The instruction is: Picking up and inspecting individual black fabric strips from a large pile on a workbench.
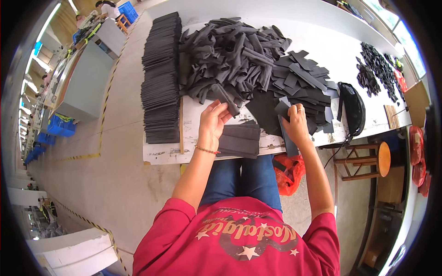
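Note:
My left hand (pixel 214 120) is closed, its fingertips pinching a dark folded fabric piece (pixel 226 100) at the near edge of a large loose heap (pixel 230 55) of similar pieces. To its right, my right hand (pixel 298 124) grips a flat dark strip (pixel 289 140) that reaches over the table's front edge. Between the hands, close to my body, lies a low stack (pixel 239 140) of flat dark fabric pieces. Beyond the right hand spreads a pile of flat dark strips (pixel 301 76). Part of the held strip is hidden under my fingers.
A long, tightly packed row of dark pieces (pixel 161 78) lines the left side of the white table (pixel 193 149). At right are a black rounded object (pixel 353 110) with a cord and small dark pieces (pixel 375 69). Below stand a wooden stool (pixel 383 159) and a red plastic bag (pixel 290 177).

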Demonstrator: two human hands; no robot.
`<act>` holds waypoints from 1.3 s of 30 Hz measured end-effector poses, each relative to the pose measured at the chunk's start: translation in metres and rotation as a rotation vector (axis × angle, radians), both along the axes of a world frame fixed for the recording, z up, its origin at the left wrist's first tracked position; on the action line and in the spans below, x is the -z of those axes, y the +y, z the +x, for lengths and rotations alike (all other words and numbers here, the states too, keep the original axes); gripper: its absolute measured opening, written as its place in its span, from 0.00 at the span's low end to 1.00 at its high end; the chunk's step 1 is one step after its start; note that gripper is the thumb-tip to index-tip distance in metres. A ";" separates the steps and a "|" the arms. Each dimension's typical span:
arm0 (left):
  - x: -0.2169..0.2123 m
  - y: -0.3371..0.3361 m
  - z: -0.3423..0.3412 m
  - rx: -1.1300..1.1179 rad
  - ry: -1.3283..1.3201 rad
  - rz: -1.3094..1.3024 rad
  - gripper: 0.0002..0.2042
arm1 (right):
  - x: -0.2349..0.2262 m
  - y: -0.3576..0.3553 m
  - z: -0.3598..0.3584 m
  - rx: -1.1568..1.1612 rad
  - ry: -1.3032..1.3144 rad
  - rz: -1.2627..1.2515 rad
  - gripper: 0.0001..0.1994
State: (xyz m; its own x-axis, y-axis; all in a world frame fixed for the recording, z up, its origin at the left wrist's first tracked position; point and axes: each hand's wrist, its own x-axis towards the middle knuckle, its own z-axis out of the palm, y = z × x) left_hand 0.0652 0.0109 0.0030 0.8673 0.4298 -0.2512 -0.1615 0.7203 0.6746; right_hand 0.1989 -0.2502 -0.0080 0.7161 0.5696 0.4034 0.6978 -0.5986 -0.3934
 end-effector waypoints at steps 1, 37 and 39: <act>-0.003 -0.002 -0.007 -0.008 -0.005 0.005 0.07 | -0.003 0.001 -0.004 -0.008 -0.005 0.005 0.16; -0.044 -0.017 -0.058 0.036 0.039 -0.011 0.16 | -0.092 0.055 -0.118 -0.333 -0.337 0.244 0.13; -0.056 -0.027 -0.061 0.026 0.017 0.033 0.16 | -0.091 0.058 -0.122 -0.283 -0.408 0.213 0.17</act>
State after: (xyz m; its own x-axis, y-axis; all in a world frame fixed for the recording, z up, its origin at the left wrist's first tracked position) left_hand 0.0042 -0.0160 0.0589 0.8740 0.4152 -0.2525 -0.1310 0.7017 0.7003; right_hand 0.0768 -0.1922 0.0831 0.3075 0.5931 0.7441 0.9417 -0.3017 -0.1487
